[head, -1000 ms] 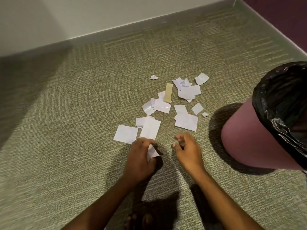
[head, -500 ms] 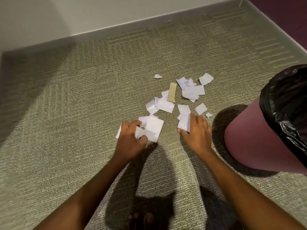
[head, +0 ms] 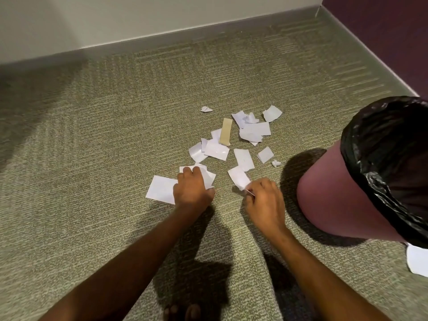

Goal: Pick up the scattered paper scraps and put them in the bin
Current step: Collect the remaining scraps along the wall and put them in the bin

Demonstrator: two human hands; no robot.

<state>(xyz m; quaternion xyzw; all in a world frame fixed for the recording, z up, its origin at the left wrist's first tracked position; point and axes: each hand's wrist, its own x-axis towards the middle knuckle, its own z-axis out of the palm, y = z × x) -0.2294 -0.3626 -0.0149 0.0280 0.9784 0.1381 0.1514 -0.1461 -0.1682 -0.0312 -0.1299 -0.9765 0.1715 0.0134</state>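
Gathering the nearest scraps, both hands down on the carpet (head: 97, 158). Left hand (head: 192, 188) pressed flat-ish over a white sheet (head: 161, 189), fingers curled over a second sheet (head: 208, 177) beside it; cannot tell whether anything is actually pinched yet. Right hand (head: 262, 200) closed in a pinch on the corner of a white scrap (head: 238, 177), most of which lies on the floor. Rest of the scraps (head: 243, 144) spread just beyond the hands, among them a tan strip (head: 225, 134) and a small crumpled ball (head: 206, 109) at the far edge. Pink bin (head: 335, 200) with black liner (head: 382, 144) standing close on the right, another white piece (head: 416, 260) lying past its base.

Best to slide flat sheets together into a stack before lifting, since thin paper lies tight on carpet pile. Worth hooking a fingernail under an edge rather than pressing down. Sensible to collect a full handful per trip, then drop well inside the liner, not at the rim. Easy to miss: the tiny crumpled bits and the piece by the bin.
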